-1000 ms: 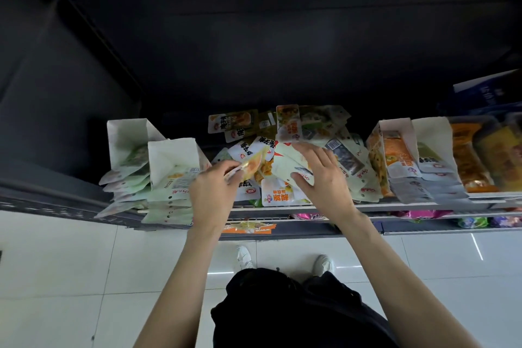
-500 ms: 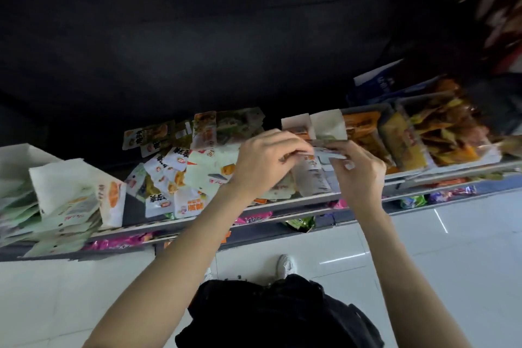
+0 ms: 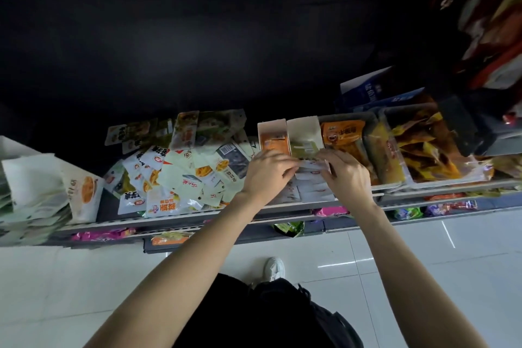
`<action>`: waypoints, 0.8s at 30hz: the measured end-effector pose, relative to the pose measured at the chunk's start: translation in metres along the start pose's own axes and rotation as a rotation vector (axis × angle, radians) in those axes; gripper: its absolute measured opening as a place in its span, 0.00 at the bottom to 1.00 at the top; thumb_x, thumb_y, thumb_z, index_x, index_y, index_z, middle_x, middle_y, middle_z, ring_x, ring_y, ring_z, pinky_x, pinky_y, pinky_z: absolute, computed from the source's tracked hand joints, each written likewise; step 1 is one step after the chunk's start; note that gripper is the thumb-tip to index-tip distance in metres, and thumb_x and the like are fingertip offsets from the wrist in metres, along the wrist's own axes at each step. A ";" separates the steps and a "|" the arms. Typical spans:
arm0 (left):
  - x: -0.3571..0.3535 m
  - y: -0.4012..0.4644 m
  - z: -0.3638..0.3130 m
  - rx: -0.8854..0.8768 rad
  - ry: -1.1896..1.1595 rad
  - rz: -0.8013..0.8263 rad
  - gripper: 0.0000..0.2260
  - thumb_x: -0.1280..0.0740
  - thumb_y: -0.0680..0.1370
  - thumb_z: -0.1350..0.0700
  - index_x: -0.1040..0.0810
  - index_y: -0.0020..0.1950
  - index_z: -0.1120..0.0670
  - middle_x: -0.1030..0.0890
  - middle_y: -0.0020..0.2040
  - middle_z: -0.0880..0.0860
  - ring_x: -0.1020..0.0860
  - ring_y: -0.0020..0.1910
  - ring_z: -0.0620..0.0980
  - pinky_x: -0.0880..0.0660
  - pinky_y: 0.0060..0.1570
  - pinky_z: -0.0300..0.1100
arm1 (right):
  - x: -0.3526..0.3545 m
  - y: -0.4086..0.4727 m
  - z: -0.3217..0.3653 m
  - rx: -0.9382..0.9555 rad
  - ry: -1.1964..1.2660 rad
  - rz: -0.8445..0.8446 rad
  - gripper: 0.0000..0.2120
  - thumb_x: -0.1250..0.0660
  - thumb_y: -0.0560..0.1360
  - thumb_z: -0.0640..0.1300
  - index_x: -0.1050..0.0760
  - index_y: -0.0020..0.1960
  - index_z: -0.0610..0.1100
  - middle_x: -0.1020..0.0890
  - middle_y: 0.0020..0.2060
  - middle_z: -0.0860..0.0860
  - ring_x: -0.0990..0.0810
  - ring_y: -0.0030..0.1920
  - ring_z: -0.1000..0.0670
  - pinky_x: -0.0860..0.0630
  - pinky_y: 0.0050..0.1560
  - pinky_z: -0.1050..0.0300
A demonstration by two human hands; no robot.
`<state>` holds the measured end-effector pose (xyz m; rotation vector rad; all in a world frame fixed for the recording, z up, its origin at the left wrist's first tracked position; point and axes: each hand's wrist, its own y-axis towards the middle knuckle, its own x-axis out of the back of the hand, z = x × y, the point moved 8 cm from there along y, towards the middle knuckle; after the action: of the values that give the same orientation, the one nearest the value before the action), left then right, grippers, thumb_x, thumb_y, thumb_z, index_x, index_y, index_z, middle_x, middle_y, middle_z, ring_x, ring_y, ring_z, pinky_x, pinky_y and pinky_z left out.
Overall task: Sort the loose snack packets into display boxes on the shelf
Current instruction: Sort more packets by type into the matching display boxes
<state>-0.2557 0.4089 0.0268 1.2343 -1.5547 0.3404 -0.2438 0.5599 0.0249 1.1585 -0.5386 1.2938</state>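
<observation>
Both hands met over the front of a white cardboard display box (image 3: 303,128) on the shelf (image 3: 282,206), holding one pale snack packet (image 3: 309,163) between them. The left hand (image 3: 267,171) pinched the packet's left edge with curled fingers; the right hand (image 3: 346,174) pinched its right edge the same way. The packet lay flat across the gap between the two grips, just above a stack of similar pale packets (image 3: 309,189) already lined up in the box. Just left of the left hand's grip stood a second white box with orange packets (image 3: 272,143), and further left a loose heap of mixed snack packets (image 3: 180,175) sprawled across the shelf — still unsorted. Right of the right hand's grip sat clear trays of orange and yellow snacks (image 3: 395,150). Judging by looks, the packet was light, thin and floppy, with a slick foil or plastic skin, so it would likely sag or slide if held by one corner. The sealed side edges looked like the firmest places to hold — where both hands had it. The contents were probably soft or brittle, so a gentle pinch would suit better than a squeeze.
</observation>
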 end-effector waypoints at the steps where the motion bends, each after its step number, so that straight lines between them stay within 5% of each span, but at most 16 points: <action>1: -0.003 0.002 0.004 0.016 0.034 0.004 0.06 0.27 0.72 0.56 0.15 0.48 0.48 0.15 0.44 0.45 0.19 0.46 0.48 0.27 0.50 0.43 | 0.001 0.001 0.003 0.038 -0.008 -0.006 0.13 0.27 0.67 0.31 0.18 0.48 0.43 0.15 0.45 0.49 0.18 0.44 0.47 0.22 0.37 0.58; 4: -0.010 0.011 0.005 0.019 0.102 0.080 0.07 0.28 0.73 0.55 0.16 0.50 0.48 0.16 0.47 0.44 0.22 0.51 0.50 0.37 0.54 0.43 | -0.009 0.008 0.003 0.064 -0.097 0.033 0.10 0.27 0.66 0.32 0.17 0.44 0.43 0.15 0.43 0.48 0.20 0.47 0.45 0.24 0.44 0.52; 8: -0.023 0.000 0.007 0.084 0.046 0.352 0.18 0.39 0.80 0.49 0.28 0.69 0.50 0.24 0.65 0.49 0.31 0.65 0.50 0.37 0.66 0.47 | -0.029 0.013 -0.001 -0.003 -0.255 0.232 0.15 0.25 0.64 0.35 0.17 0.50 0.45 0.18 0.54 0.45 0.26 0.58 0.38 0.26 0.52 0.44; 12: 0.046 -0.033 0.019 0.079 -0.086 -0.083 0.13 0.38 0.77 0.52 0.20 0.58 0.54 0.17 0.48 0.49 0.21 0.46 0.45 0.27 0.48 0.38 | -0.013 0.015 0.047 0.055 -0.059 0.144 0.20 0.30 0.67 0.35 0.22 0.58 0.42 0.23 0.59 0.43 0.29 0.61 0.38 0.30 0.55 0.44; 15: 0.068 -0.081 0.076 0.347 -0.072 -0.213 0.10 0.36 0.76 0.54 0.20 0.53 0.55 0.17 0.45 0.49 0.22 0.42 0.44 0.24 0.44 0.40 | -0.022 0.014 0.107 0.104 0.192 0.105 0.15 0.34 0.69 0.32 0.21 0.55 0.39 0.20 0.53 0.44 0.23 0.54 0.42 0.25 0.53 0.48; 17: 0.058 -0.110 0.120 0.580 -0.010 -0.093 0.12 0.33 0.75 0.55 0.23 0.57 0.55 0.19 0.50 0.52 0.23 0.49 0.49 0.25 0.49 0.46 | -0.058 0.014 0.141 0.072 0.280 0.241 0.15 0.36 0.72 0.33 0.22 0.58 0.39 0.20 0.55 0.44 0.20 0.51 0.43 0.21 0.50 0.49; 19: 0.044 -0.135 0.153 0.718 0.074 0.075 0.17 0.32 0.75 0.54 0.25 0.62 0.56 0.23 0.57 0.56 0.26 0.57 0.56 0.29 0.56 0.49 | -0.111 0.012 0.162 0.024 0.193 0.444 0.19 0.37 0.75 0.37 0.29 0.66 0.41 0.26 0.64 0.43 0.25 0.61 0.40 0.26 0.61 0.47; 21: 0.036 -0.148 0.168 0.739 0.112 0.193 0.20 0.33 0.75 0.52 0.28 0.65 0.56 0.26 0.63 0.56 0.29 0.63 0.56 0.32 0.61 0.48 | -0.159 0.009 0.163 -0.066 0.008 0.613 0.28 0.36 0.76 0.46 0.40 0.74 0.43 0.37 0.71 0.41 0.39 0.71 0.37 0.38 0.70 0.43; 24: 0.032 -0.154 0.177 0.706 0.095 0.278 0.22 0.34 0.75 0.52 0.30 0.68 0.55 0.29 0.67 0.53 0.32 0.66 0.54 0.34 0.66 0.48 | -0.203 0.004 0.143 -0.274 -0.118 0.762 0.41 0.32 0.73 0.55 0.52 0.76 0.47 0.49 0.74 0.39 0.50 0.73 0.32 0.45 0.71 0.36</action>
<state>-0.2223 0.1960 -0.0714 1.4915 -1.5746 1.1877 -0.2606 0.3410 -0.0920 0.8182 -1.2863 1.7202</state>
